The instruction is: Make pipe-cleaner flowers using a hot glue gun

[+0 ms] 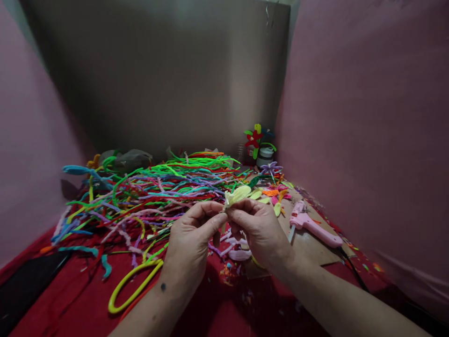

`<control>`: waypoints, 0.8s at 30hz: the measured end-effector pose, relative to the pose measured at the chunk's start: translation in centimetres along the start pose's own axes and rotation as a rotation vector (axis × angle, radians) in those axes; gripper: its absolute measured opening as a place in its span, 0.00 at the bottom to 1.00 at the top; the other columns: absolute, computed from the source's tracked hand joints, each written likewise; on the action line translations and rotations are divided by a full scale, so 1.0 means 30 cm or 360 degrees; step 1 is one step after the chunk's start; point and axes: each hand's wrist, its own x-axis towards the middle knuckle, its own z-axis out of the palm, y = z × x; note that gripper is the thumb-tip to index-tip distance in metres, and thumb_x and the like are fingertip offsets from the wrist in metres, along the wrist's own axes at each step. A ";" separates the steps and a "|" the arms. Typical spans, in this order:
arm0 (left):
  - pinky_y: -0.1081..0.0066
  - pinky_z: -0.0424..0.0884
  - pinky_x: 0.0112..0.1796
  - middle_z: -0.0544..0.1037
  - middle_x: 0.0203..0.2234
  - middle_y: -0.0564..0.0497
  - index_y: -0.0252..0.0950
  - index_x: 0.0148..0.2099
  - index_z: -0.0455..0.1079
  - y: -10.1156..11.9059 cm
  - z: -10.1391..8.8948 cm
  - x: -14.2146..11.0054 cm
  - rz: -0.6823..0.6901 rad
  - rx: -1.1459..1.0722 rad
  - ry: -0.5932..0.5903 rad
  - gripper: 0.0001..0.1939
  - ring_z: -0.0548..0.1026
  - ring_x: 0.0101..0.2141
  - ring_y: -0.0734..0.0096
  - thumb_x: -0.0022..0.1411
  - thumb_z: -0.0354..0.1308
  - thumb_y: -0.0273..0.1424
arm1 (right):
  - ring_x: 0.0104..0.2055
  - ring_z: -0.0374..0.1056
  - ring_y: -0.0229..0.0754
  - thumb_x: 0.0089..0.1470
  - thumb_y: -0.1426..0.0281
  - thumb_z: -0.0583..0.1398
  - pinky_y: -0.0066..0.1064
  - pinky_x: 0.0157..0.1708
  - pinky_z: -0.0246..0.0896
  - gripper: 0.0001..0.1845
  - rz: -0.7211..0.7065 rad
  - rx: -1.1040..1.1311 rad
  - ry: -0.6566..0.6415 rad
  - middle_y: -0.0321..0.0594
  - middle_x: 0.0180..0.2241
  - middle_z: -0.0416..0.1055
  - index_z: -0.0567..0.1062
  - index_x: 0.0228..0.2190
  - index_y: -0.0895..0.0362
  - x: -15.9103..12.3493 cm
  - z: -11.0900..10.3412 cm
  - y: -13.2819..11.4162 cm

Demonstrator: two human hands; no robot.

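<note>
The red cloth (pixel 215 311) carries pipe cleaners (pixel 150 187) toward ten o'clock, cardboard (pixel 308 252) between two and three, a yellow loop (pixel 112 306) near eight.

"What do you see held?"
"On my remote feed I see a pale yellow, fuzzy petal piece (pixel 229 198), pinched low between the fingertips of the left hand (pixel 191 236) and the right hand (pixel 262 229)."
"And its pose?"
"Held up, its rounded part leaning right; I can't make out its base behind the fingers."

Lone head-worn view, forward and down, close over left hand (pixel 191 236) and right hand (pixel 263 231), grey wall (pixel 157 79) beyond.
</note>
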 end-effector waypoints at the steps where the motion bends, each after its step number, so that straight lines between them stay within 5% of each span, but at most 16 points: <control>1: 0.80 0.60 0.19 0.71 0.19 0.56 0.34 0.29 0.71 0.000 0.001 0.000 -0.0002 -0.0004 -0.0001 0.06 0.65 0.18 0.81 0.45 0.64 0.25 | 0.16 0.54 0.28 0.42 0.72 0.63 0.23 0.16 0.48 0.05 -0.0003 0.0001 -0.0007 0.30 0.17 0.62 0.71 0.22 0.60 0.000 0.000 0.000; 24: 0.76 0.63 0.23 0.71 0.18 0.55 0.32 0.27 0.71 -0.007 -0.025 0.029 -0.0154 -0.0053 -0.0197 0.09 0.67 0.19 0.79 0.40 0.66 0.24 | 0.18 0.55 0.31 0.44 0.72 0.62 0.26 0.19 0.49 0.04 -0.0007 -0.0032 -0.0202 0.33 0.17 0.64 0.75 0.21 0.59 -0.013 -0.020 -0.012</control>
